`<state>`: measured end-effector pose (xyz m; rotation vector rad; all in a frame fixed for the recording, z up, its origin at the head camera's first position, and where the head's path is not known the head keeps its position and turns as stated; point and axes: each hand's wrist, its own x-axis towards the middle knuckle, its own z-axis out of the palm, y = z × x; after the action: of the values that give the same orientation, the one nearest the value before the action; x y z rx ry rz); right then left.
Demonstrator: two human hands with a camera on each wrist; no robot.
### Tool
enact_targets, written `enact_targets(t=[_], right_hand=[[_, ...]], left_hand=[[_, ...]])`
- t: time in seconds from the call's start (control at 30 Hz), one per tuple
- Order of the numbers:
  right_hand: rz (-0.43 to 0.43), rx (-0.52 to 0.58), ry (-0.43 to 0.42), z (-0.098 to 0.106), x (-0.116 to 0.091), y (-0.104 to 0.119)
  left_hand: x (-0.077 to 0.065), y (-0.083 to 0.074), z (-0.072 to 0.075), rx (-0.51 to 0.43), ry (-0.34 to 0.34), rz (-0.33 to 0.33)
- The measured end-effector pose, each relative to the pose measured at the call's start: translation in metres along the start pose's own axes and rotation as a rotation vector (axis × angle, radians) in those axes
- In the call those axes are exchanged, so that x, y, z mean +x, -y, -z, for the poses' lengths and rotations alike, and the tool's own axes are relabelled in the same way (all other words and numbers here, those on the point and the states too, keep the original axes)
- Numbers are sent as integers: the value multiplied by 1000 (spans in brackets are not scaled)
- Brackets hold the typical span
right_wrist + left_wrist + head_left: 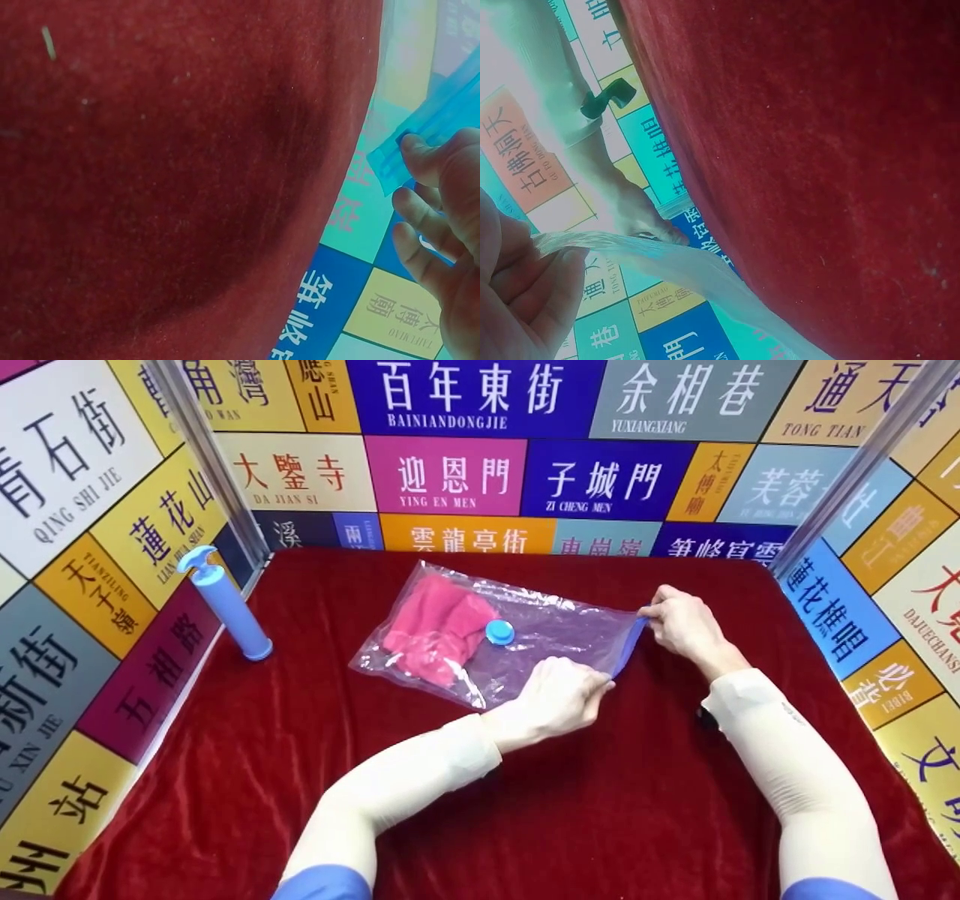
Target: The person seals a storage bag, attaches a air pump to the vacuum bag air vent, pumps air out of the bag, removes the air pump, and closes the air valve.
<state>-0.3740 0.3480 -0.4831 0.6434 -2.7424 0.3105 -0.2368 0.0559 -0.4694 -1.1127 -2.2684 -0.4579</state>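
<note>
A clear plastic vacuum storage bag (559, 634) with a round blue valve (500, 632) lies across the middle of the table. Folded pink cloth (435, 626) fills its left end. Along the bag's right end runs a blue zip strip (628, 649). My left hand (562, 694) pinches the near corner of that end, and my right hand (679, 619) pinches the far corner. In the right wrist view, thumb and fingers of the right hand (446, 195) hold the end of the blue strip. The left hand (532, 289) grips the clear film's edge in the left wrist view.
A blue hand pump (229, 604) stands at the table's left side. Dark red velvet (585, 810) covers the table. Panels with street names (457, 476) wall in the back and both sides, with metal posts (214, 457) at the back corners.
</note>
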Motion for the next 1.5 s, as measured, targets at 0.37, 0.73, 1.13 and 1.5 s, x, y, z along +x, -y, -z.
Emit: enact_targets(t=[0.37, 0.73, 1.13, 1.5], right_hand=[[23, -15, -17, -3, 0, -4], [-2, -32, -1, -7, 3, -7], [-46, -16, 13, -8, 2, -14], [-73, 34, -84, -13, -1, -17]], left_hand=[[1, 1, 0, -9, -3, -3], [-1, 1, -1, -48, -39, -11], [0, -1, 6, -29, -15, -23], [-3, -2, 8, -30, -16, -23]])
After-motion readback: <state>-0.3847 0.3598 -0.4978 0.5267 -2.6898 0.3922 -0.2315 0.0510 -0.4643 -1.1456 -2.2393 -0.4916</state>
